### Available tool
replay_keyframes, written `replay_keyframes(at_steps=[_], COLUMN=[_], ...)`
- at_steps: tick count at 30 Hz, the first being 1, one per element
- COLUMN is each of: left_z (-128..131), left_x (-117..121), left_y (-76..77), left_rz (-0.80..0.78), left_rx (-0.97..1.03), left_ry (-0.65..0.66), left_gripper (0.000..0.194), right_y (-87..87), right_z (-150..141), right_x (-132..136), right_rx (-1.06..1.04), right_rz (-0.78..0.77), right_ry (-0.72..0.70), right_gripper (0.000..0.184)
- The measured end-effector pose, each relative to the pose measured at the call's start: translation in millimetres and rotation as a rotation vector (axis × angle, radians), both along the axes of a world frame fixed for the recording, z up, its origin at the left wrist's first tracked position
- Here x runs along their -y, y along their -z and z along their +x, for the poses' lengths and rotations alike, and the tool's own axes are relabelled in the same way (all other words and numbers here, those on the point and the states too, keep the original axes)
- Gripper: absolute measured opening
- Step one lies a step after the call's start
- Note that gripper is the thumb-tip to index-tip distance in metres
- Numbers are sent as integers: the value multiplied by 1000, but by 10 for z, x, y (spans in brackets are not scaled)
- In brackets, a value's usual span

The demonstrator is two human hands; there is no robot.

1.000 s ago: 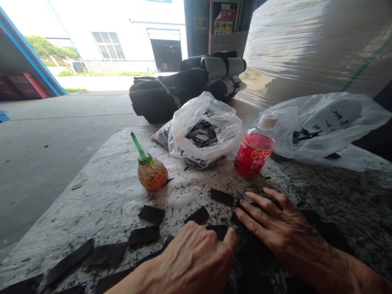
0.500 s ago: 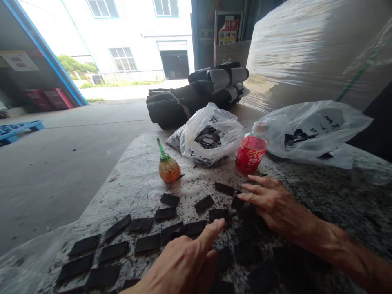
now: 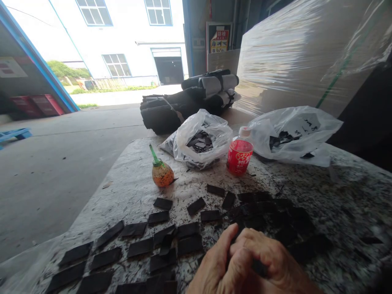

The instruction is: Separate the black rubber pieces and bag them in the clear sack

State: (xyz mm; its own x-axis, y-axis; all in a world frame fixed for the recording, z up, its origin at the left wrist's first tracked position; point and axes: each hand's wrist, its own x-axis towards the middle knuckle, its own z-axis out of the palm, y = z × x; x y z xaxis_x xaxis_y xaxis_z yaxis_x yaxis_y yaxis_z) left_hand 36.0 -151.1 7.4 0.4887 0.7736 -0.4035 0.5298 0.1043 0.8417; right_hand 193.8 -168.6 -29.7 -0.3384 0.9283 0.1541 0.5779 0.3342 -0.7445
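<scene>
Both hands are bunched together at the bottom edge, so the grip is tricky to read. The bare left hand point(image 3: 214, 263) has its thumb side up against the bare right hand point(image 3: 269, 255), fingers curled and overlapping. There's a dark patch between them, but I can't tell if it's a held piece or shadow, so no call on what either one is gripping. The wrists are mostly cut off.

The flat black rectangular pieces point(image 3: 140, 247) lie all over the grey speckled tabletop point(image 3: 125, 179). The left-hand ones are easy to separate, though a few overlap and the nearest run out of frame. Beyond the right hand they blur into one dark mass, and the hands cover part of the spread.

Further back, an orange bulb-shaped bottle with a green spout point(image 3: 162, 175) stands near a translucent white plastic bag of black bits point(image 3: 221, 136); only the top layer shows through its mouth. Right of that is a clear bottle with a red label point(image 3: 239, 157), partly hiding a second bag, wide and milky plastic point(image 3: 327, 126), with marker writing I can't properly read.
</scene>
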Motion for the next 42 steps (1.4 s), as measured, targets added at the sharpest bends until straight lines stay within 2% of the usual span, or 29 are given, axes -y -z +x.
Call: replay_keyframes(at_steps=[2,5,8,11,13,15,17,22,25,29,34,37,40,42], left_z=[23,11,-7,-6,-1,1,0,18,43,52,47,55,37,-10], left_x=[-33,-78,-127,-175,-195,-204,-207,-213,-216,-225,-268,-311,-346,-366], left_y=[-9,37,106,111,71,23,0,93,149,155,195,221,213,205], left_rz=[-66,-204,-269,-250,-321,-383,-380,-414,-386,-378,-381,-372,-279,-140], left_rx=[43,123,160,247,307,295,259,201,210,213,183,151,127,108], left_ry=[-5,12,39,77,132,107,53,-74,-103,-135,-43,-21,66,125], left_gripper=[76,77,73,45,24,22,25,31,26,25,25,24,26,29], right_y=[-44,-141,-188,-170,-152,-141,-139,-132,-124,-134,-165,-169,-153,-132], right_z=[34,74,120,205,276,335,369,369,372,353,298,321,383,427], right_x=[-26,-52,-85,-134,-170,-203,-229,-245,-241,-242,-272,-314,-361,-395], right_rx=[-57,-80,-74,-65,-68,-82,-85,-111,-171,-138,-130,-183,-221,-217], right_rz=[-52,-228,-401,-425,-417,-423,-436,-500,-569,-616,-655,-697,-703,-691], right_ry=[4,73,115,112,136,143,134,133,96,94,167,146,85,94], right_gripper=[8,6,17,24,24,22,19,18,17,14,11,11,15,18])
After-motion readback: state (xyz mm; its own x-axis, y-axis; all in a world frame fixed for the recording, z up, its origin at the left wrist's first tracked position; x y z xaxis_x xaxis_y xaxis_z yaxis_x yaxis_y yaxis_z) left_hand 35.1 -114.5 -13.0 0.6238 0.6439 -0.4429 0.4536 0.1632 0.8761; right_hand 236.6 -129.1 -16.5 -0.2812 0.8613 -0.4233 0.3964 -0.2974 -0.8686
